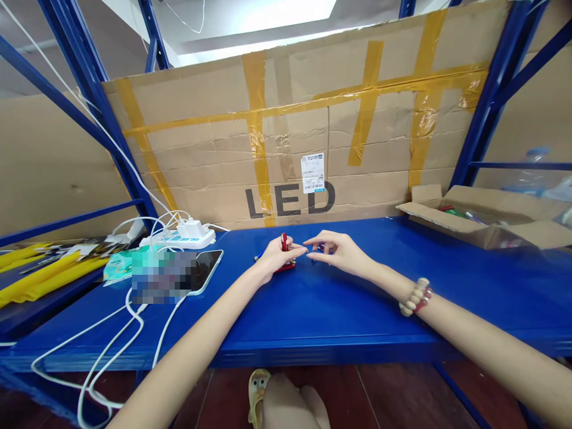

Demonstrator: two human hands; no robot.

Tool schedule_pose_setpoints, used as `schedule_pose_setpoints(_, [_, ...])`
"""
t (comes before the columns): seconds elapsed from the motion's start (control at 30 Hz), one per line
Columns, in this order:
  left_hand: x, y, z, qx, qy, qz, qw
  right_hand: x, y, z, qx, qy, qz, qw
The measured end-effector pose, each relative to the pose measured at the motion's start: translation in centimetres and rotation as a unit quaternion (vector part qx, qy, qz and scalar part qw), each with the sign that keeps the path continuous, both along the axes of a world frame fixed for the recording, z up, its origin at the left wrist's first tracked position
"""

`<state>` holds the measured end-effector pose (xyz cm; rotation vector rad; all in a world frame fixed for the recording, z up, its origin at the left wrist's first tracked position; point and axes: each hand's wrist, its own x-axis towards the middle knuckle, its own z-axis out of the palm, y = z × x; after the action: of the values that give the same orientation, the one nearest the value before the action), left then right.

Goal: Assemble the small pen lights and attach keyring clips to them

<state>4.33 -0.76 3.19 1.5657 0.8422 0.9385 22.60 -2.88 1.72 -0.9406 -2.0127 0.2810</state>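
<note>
My left hand (277, 256) is closed around a small red stapler (285, 241), which looks swung open; one red part stands up above the fingers and another lies low by the table. Much of it is hidden by the hand. My right hand (342, 250) hovers just right of it, thumb and forefinger apart and nothing visible between them. Its fingertips almost meet those of my left hand. Behind the right fingers lies a small dark blue and red thing (320, 248), mostly covered. A thin blue item (258, 256) pokes out left of my left hand.
The blue table (339, 316) carries a phone (208, 269), a white power strip (192, 238) with chargers and loose white cables (138, 322) at left. An open cardboard box (473, 229) with small items stands at right. A taped cardboard panel (201, 161) closes the back.
</note>
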Motion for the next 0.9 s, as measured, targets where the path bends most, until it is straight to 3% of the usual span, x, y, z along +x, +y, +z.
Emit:
schedule_pose_setpoints(0.27, [0.38, 0.01, -0.34, -0.026, -0.018, -0.041, 0.999, -0.61, -0.36, 0.04, 0.043, 0.018, 0.01, 0.999])
schedule_pose_setpoints(0.57, [0.51, -0.34, -0.24, 0.027, 0.021, -0.007, 0.999, -0.38, -0.5, 0.45, 0.043, 0.052, -0.054, 0.996])
schedule_pose_setpoints(0.7, [0.51, -0.23, -0.39, 0.019, 0.007, -0.041, 0.999, -0.3, -0.35, 0.38, 0.025, 0.096, -0.058, 0.993])
schedule_pose_setpoints(0.9, [0.3, 0.1, -0.68, 0.07, 0.055, -0.095, 0.991, -0.25, -0.49, 0.43, 0.043, 0.121, -0.054, 0.99])
